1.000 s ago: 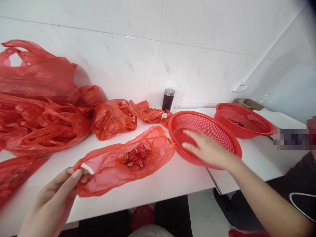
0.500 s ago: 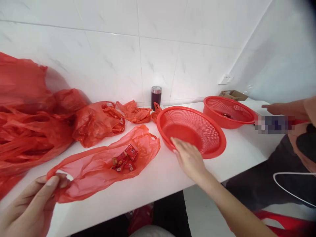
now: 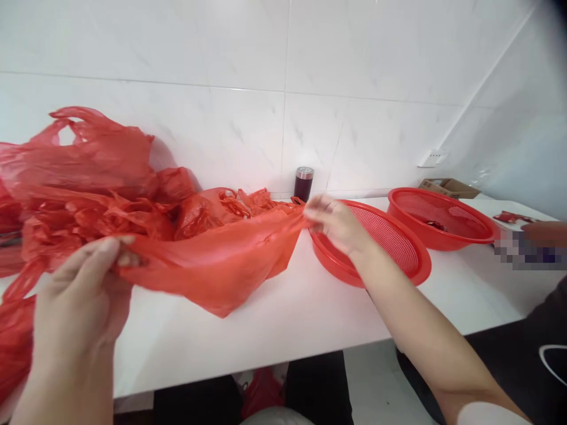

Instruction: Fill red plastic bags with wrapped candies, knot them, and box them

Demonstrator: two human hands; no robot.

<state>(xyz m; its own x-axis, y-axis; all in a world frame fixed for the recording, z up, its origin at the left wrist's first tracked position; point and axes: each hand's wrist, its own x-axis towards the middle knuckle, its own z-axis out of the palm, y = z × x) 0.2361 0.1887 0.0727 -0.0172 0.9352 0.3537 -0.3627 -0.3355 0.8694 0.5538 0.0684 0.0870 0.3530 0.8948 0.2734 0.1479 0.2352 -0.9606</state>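
Observation:
A red plastic bag (image 3: 212, 260) is stretched between my two hands above the white table. My left hand (image 3: 88, 283) pinches one end of it at the left. My right hand (image 3: 334, 221) grips the other end, in front of the nearer red plastic basket (image 3: 411, 268). The bag sags between them, its lowest corner pointing down towards the table. Whatever lies inside the bag is hidden by its folds.
More red plastic bags (image 3: 88, 159) are heaped at the left against the tiled wall. A dark tumbler (image 3: 303, 184) stands by the wall. The second red basket (image 3: 443, 230) holds something small. A cardboard box (image 3: 449, 188) and another person's arm (image 3: 547, 233) are at the right.
The bag has been lifted off the table and pulled taut. My right hand has gone from the basket rim to the bag's far end. The small red packets in it no longer show.

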